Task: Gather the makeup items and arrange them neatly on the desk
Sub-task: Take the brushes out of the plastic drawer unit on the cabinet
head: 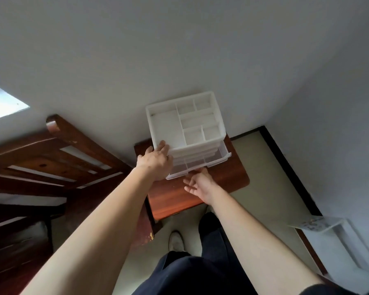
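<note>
While two hands reach toward it, one white makeup organizer [198, 146] sits on one small wooden table [179, 196] at frame centre, backed against the wall [179, 50].
Its open top tray has six compartments: one large at the left and five smaller to the right. One clear drawer [202, 163] at the bottom stands pulled out toward the lower frame. The organizer's long axis runs left to right, rising slightly rightward, with its front facing the person. The left hand [156, 161] lies over the front left corner, fingers fairly straight against the rim. The right hand [197, 184], just below the drawer's front lip, is palm up with loosely spread fingers and holds nothing.
</note>
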Action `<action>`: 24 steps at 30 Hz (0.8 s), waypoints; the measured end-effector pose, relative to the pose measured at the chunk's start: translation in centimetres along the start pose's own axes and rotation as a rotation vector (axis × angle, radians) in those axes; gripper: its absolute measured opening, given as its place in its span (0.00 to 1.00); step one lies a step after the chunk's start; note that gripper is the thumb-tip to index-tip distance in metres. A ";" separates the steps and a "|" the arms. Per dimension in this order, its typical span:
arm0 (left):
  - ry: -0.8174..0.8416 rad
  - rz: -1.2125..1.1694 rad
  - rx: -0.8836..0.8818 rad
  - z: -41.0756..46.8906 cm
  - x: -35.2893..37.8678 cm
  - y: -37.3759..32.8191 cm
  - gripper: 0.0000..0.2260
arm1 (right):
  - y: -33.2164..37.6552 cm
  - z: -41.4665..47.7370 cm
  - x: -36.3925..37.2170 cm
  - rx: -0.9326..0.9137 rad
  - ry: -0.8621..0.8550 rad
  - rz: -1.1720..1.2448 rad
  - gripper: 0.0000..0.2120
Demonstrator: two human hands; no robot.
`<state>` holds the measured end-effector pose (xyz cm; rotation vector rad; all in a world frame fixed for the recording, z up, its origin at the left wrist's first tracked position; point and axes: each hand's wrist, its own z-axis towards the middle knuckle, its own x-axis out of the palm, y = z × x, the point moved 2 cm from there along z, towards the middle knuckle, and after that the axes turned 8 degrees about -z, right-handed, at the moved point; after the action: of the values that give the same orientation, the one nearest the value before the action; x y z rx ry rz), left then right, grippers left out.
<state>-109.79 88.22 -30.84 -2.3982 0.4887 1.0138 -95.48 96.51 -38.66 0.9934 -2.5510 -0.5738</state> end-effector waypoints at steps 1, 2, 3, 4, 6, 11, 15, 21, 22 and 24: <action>-0.006 -0.003 0.003 -0.1 0.1 -0.1 0.23 | -0.8 -0.4 -0.3 -0.001 -0.002 0.007 0.31; -0.012 -0.009 0.004 -0.2 0.1 -0.1 0.23 | -1.5 -0.8 -0.6 -0.003 -0.004 0.004 0.31; -0.017 -0.015 0.008 -0.2 0.1 -0.1 0.23 | -2.1 -1.2 -0.9 -0.006 -0.007 0.000 0.31; -0.019 -0.019 0.013 -0.3 0.1 -0.1 0.22 | -2.6 -1.5 -1.3 -0.008 -0.013 -0.009 0.31; -0.022 -0.028 0.021 -0.4 0.0 -0.1 0.22 | -3.4 -2.1 -1.8 -0.001 -0.027 -0.045 0.30; -0.046 -0.040 0.059 -0.7 0.4 0.0 0.22 | -2.7 -4.0 -3.4 0.020 -0.150 -0.405 0.12; -0.098 -0.064 0.130 -0.7 0.7 0.9 0.25 | -0.4 -5.3 -5.6 -0.165 -0.407 -0.995 0.12; -0.297 -0.093 0.270 -2.5 3.3 2.3 0.30 | 3.8 -6.6 -5.6 -0.532 -0.479 -1.325 0.11; -0.327 -0.084 0.281 -2.7 3.7 2.4 0.30 | 4.2 -6.3 -5.3 -0.592 -0.437 -1.379 0.12; -0.384 -0.084 0.281 -3.2 4.5 2.5 0.29 | 4.9 -4.9 -4.6 -0.637 -0.372 -1.516 0.21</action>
<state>-106.28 83.73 -32.93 -1.9032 0.3585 1.2405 -92.76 101.83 -32.87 2.4828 -1.0998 -1.8458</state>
